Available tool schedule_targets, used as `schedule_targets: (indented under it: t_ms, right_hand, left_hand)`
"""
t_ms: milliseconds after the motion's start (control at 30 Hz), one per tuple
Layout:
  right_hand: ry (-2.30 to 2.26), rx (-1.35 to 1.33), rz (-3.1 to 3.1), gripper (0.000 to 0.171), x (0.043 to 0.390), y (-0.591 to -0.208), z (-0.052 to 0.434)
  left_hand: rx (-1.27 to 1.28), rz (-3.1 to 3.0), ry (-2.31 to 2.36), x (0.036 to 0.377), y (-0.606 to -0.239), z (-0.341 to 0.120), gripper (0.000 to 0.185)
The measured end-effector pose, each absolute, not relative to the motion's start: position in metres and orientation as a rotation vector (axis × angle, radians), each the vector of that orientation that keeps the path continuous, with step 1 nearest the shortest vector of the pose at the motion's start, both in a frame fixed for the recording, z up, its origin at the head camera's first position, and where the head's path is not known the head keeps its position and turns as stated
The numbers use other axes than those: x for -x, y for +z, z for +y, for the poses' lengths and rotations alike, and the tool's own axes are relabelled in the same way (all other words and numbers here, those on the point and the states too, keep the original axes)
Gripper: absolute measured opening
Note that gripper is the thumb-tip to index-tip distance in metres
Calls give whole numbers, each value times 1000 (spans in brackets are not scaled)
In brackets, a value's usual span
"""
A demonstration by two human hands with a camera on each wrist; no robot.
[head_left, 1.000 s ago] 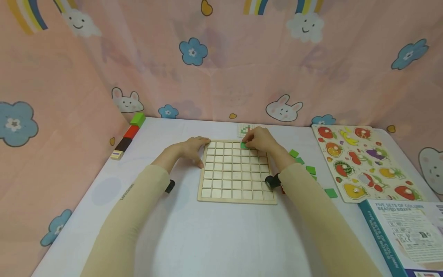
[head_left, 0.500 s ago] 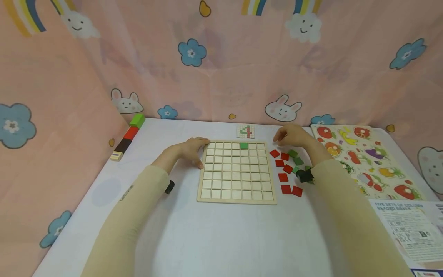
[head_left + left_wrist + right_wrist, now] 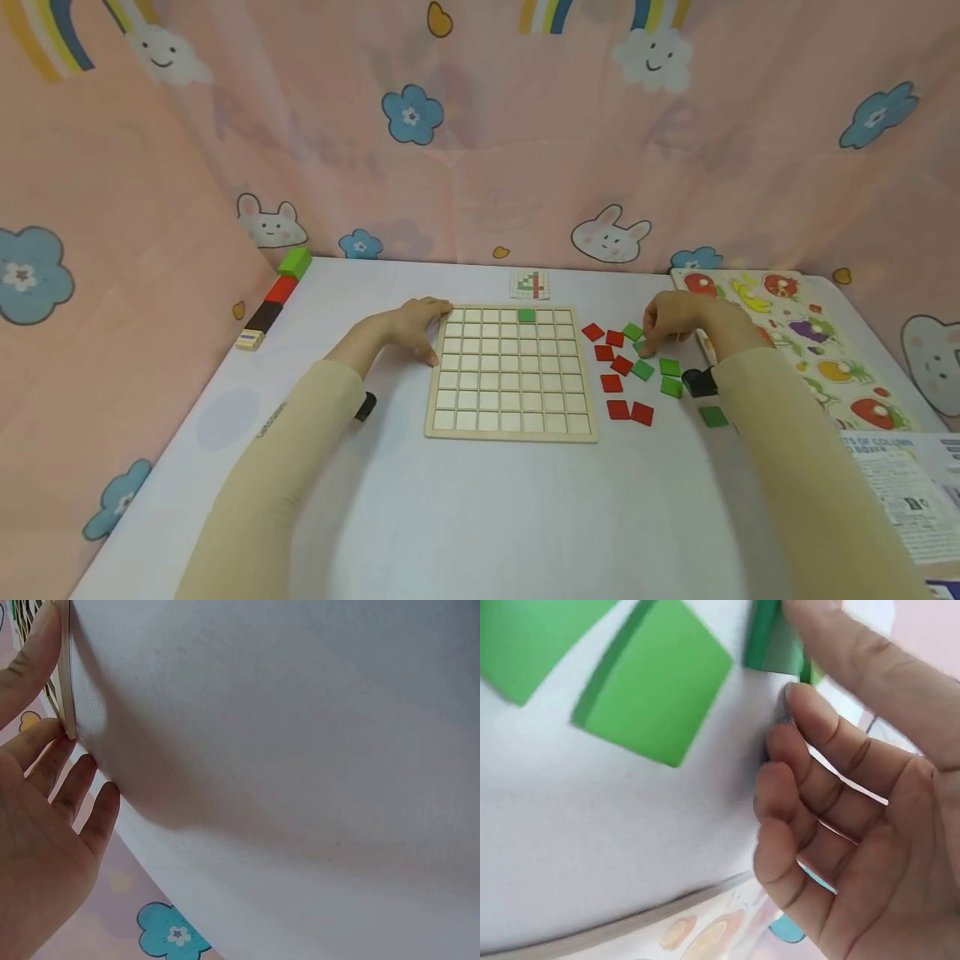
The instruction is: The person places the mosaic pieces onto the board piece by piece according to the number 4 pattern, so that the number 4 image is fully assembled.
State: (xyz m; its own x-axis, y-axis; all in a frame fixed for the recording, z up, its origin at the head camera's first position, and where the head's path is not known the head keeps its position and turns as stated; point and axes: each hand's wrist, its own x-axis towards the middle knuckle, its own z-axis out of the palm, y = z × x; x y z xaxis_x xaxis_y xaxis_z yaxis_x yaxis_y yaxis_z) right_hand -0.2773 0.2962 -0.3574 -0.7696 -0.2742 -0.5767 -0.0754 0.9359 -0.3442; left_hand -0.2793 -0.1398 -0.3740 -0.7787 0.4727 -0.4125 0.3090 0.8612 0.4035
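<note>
The left hand (image 3: 408, 327) lay open with straight fingers against the left edge of the wooden grid board (image 3: 512, 372), which sat on the white worktop (image 3: 480, 500) with one green tile (image 3: 527, 315) in its top row. The right hand (image 3: 675, 321) pinched a green tile (image 3: 774, 645) between thumb and fingertip among the loose red and green tiles (image 3: 622, 367) just right of the board, beside a fruit puzzle (image 3: 810, 342).

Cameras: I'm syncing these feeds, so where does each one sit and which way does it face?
Head: above, facing forward and down at the grid board; both sleeved arms show.
Left wrist: low over the table, left hand touching the board's edge.
Right wrist: right hand at a green tile.
Head and right wrist share the tiles.
</note>
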Motion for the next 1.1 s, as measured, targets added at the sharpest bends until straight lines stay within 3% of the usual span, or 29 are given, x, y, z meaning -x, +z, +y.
schedule_targets:
  t_ms: [400, 667, 867, 1100]
  right_hand:
    - [-504, 318, 2402, 24, 278, -363, 300]
    - [-820, 282, 2448, 21, 284, -364, 297]
    - [-1139, 341, 2491, 35, 284, -369, 256]
    - [-1266, 384, 2545, 24, 282, -377, 191]
  left_hand:
    - [-576, 2520, 443, 279, -374, -139, 103]
    - [-569, 2521, 443, 278, -374, -139, 103]
    - [-566, 2524, 435, 277, -373, -139, 102]
    - [-570, 2523, 438, 279, -375, -140, 102]
